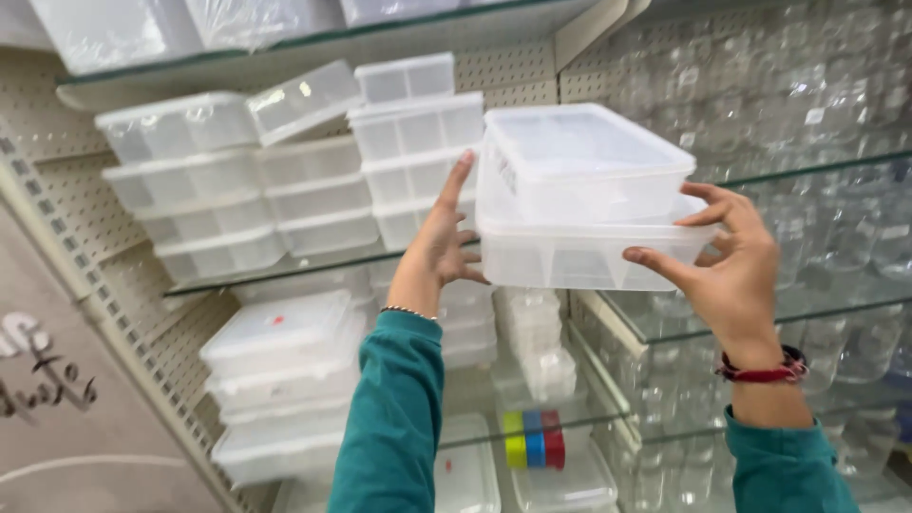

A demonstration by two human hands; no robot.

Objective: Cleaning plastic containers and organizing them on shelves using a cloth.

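Clear plastic throughout: two lidded boxes, a smaller box (579,161) stacked on a larger box (589,249), held up in the air in front of the glass shelves (285,271). Status: the pair is off any shelf, carried between both hands at about the level of the upper shelf; they rest on nothing but the hands, so they are lifted and not set down. Left hand (442,242) is pressed flat against the left end of the stack, fingers (456,180) stretched nearly straight and pointing up along the side of the smaller box, palm against the larger one. Right hand (727,256) clasps the right end, fingers spread wide, thumb across the front face of the larger box, the others curled round its corner and rim. Neither hand is closed tight; both are open and clamp the stack by pressing inward. Behind: more stacked boxes (237,195) on the shelves, a red wristband (765,370), small coloured blocks (534,439) lower down
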